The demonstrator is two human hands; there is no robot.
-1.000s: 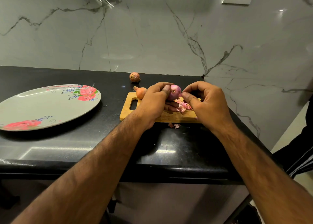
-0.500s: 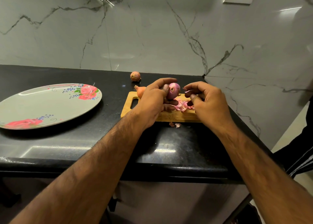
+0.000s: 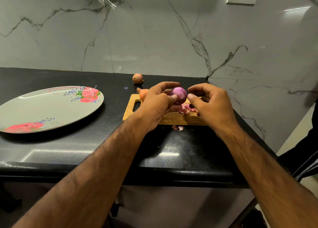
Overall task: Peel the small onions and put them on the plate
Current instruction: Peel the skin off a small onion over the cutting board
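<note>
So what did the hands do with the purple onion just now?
The right hand pulled off the purple onion toward the cutting board, then came back up beside it; touching or not, unclear. The left hand kept holding the onion. The plate, cutting board and two unpeeled onions stayed put.

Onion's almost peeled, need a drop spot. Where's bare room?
The plate is bare. Bare counter lies between plate and cutting board, and along its front edge. Crowded: peels and an unpeeled onion on the board, left hand and right hand over it at the peeled onion.
</note>
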